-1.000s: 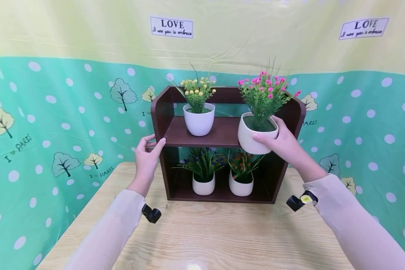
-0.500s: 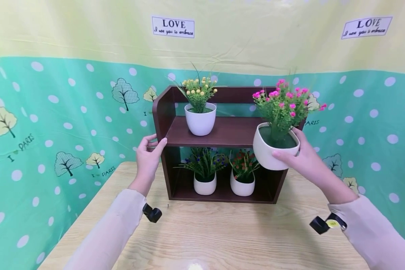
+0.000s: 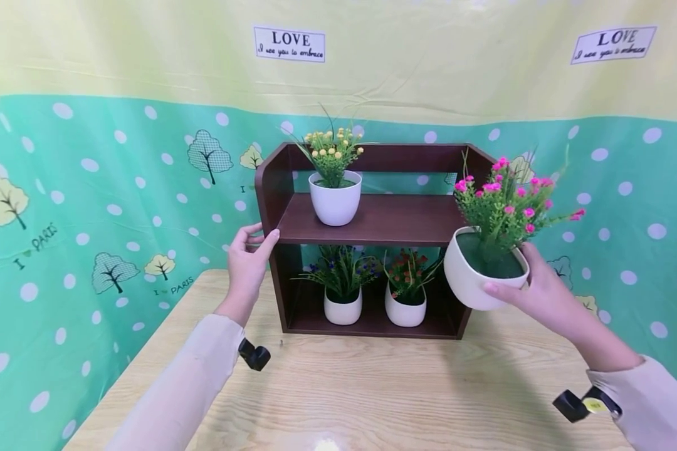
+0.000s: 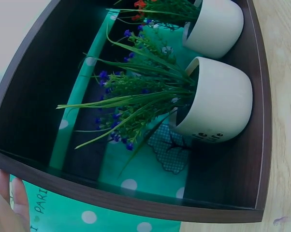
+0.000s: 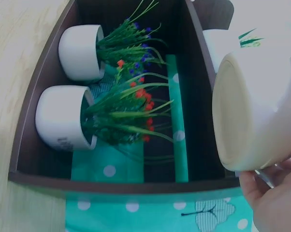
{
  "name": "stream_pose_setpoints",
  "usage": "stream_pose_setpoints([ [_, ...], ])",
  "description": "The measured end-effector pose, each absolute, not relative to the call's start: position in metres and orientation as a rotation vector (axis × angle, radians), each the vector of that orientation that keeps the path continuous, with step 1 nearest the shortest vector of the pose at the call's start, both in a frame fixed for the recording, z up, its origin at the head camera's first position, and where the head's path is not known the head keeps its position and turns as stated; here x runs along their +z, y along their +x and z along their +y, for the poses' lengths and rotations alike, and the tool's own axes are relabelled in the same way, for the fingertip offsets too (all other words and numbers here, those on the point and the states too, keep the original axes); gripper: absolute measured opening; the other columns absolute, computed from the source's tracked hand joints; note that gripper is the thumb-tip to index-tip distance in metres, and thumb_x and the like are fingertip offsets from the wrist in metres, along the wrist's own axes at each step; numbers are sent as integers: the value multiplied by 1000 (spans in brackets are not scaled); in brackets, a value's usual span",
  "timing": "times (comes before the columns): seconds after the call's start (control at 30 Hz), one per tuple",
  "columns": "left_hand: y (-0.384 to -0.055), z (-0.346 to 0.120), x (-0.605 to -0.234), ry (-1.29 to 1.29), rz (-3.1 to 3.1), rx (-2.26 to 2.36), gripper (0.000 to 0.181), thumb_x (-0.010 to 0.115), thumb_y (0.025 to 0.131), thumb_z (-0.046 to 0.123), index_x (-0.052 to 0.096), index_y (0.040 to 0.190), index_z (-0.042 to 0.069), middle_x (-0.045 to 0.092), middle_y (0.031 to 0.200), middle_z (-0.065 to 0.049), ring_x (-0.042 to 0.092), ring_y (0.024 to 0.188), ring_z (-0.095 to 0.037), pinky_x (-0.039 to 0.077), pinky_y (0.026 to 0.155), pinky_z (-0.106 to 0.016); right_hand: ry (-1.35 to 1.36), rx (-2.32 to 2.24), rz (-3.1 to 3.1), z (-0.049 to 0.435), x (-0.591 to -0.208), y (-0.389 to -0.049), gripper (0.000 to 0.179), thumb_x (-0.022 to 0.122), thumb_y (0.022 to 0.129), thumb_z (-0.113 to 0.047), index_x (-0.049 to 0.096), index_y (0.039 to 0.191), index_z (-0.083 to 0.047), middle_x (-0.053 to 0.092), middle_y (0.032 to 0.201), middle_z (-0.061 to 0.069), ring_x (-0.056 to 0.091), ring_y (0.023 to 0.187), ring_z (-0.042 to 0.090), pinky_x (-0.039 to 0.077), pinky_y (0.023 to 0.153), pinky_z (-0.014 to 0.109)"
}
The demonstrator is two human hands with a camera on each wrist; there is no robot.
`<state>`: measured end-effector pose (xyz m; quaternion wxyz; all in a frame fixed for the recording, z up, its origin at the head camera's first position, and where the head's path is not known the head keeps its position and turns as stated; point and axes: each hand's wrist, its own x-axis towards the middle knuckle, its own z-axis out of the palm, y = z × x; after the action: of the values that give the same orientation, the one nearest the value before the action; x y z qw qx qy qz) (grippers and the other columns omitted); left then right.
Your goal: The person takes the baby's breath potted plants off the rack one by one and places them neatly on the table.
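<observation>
In the head view my right hand (image 3: 547, 300) grips a white pot with pink flowers (image 3: 485, 275) by its right rim, thumb in front. The pot hangs tilted before the right side of a dark brown two-tier shelf (image 3: 395, 219). In the right wrist view its underside shows. My left hand (image 3: 248, 260) touches the shelf's left edge at the middle board, thumb on the front. On the upper board stands a white pot with yellow flowers (image 3: 336, 199). Below stand a pot with blue flowers (image 3: 343, 305) and a pot with red-orange flowers (image 3: 405, 308).
The shelf stands on a light wood-grain table (image 3: 361, 388). Behind it hangs a green and yellow curtain (image 3: 146, 156) with dots, trees and lettering. Each wrist bears a small black camera, such as the left one (image 3: 254, 355).
My right hand has lifted the pink-flowered pot off the upper board's right side and carried it right, down and towards me. The left hand stays at the shelf's edge.
</observation>
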<state>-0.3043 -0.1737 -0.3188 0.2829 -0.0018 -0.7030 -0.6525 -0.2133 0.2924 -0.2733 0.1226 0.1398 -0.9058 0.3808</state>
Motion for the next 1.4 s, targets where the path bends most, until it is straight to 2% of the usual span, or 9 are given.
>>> stream_pose_setpoints([
  [0.1,-304,-173,-318,-7,-1881,-1754,50,76,89,43,63,128,14,60,109,-4,53,93,-18,50,72,-25,427,1071,-2654,299,-280,-210,94,77,89,-26,15,155,0,40,141,31,45,120,43,47,84,42],
  [0.33,-305,-172,-319,-5,-1873,-1751,50,77,88,42,63,127,14,60,110,-7,53,96,-21,50,73,-24,434,974,-2782,317,-298,-203,108,82,84,-33,11,157,2,36,146,37,40,128,53,42,91,69],
  [0.47,-306,-171,-319,-15,-1869,-1749,50,77,88,42,63,127,13,60,112,-10,53,98,-26,50,73,-24,490,901,-2779,327,-314,-200,103,87,79,-32,24,154,1,44,143,29,46,127,32,48,96,38],
  [0.57,-305,-171,-319,-11,-1878,-1738,50,77,88,42,63,127,14,60,112,-9,53,96,-25,50,73,-25,569,873,-2715,333,-325,-198,93,91,75,-26,37,148,-5,55,130,17,50,110,9,42,82,14],
  [0.8,-304,-170,-320,-4,-1885,-1723,49,76,89,43,63,127,14,60,111,-7,53,92,-19,50,73,-25,491,878,-2786,349,-346,-190,74,90,75,-26,50,129,5,56,87,3,48,74,2,43,63,21],
  [0.9,-303,-171,-319,-8,-1879,-1725,49,76,89,42,63,127,14,60,111,-7,53,92,-20,50,73,-25,465,880,-2813,358,-354,-191,68,88,75,-25,53,123,8,54,79,0,47,66,5,43,60,22],
  [1.07,-303,-172,-319,5,-1875,-1725,49,76,89,42,63,127,14,60,110,-6,53,93,-19,50,73,-25,408,831,-2861,374,-368,-198,85,87,78,-28,41,137,12,60,116,25,56,100,22,47,72,23],
  [1.3,-305,-172,-320,-8,-1867,-1731,48,76,89,41,63,127,13,59,110,-6,54,96,-22,50,74,-25,282,905,-3006,395,-387,-205,98,79,86,-31,21,139,27,36,132,52,41,119,66,48,85,67],
  [1.4,-305,-172,-319,-5,-1867,-1734,49,76,89,41,63,127,13,59,110,-5,54,95,-22,50,74,-25,258,920,-3057,404,-393,-207,99,78,88,-32,19,136,31,32,131,56,37,119,69,46,86,69],
])
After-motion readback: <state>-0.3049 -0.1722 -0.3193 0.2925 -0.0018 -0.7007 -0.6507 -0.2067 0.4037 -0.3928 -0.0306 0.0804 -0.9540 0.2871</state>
